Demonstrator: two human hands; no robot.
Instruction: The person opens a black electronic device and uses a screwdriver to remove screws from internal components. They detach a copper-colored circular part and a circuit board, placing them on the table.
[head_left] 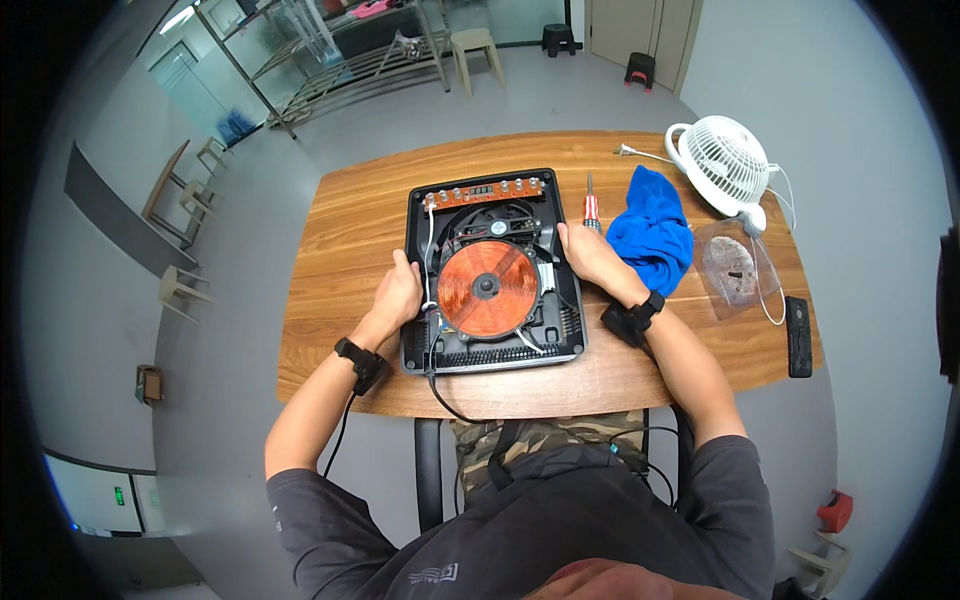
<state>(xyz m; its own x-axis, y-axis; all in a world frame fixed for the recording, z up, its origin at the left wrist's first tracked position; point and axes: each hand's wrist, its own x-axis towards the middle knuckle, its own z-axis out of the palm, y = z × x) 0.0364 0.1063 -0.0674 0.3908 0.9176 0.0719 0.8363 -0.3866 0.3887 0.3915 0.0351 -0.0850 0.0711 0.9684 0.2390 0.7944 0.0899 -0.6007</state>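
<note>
An opened induction cooker (pixel 560 335) lies on the wooden table in front of me, its black base facing up without a cover. Inside it, a round copper coil (pixel 470 300) sits in the middle, with a black fan (pixel 496 226) partly hidden behind it. Along the far edge runs an orange control board (pixel 484 193) with several buttons. My left hand (pixel 400 290) grips the cooker's left side. On the opposite side my right hand (pixel 592 255) holds the edge, its fingers partly hidden. A black power cord leaves the near edge.
Right of the cooker lie a red-handled screwdriver (pixel 591 208) and a crumpled blue cloth (pixel 650 230). Farther right are a white fan (pixel 722 160), a clear plastic tray (pixel 722 285) with small dark pieces, and a black flat strip (pixel 798 338) at the table (pixel 340 240) edge.
</note>
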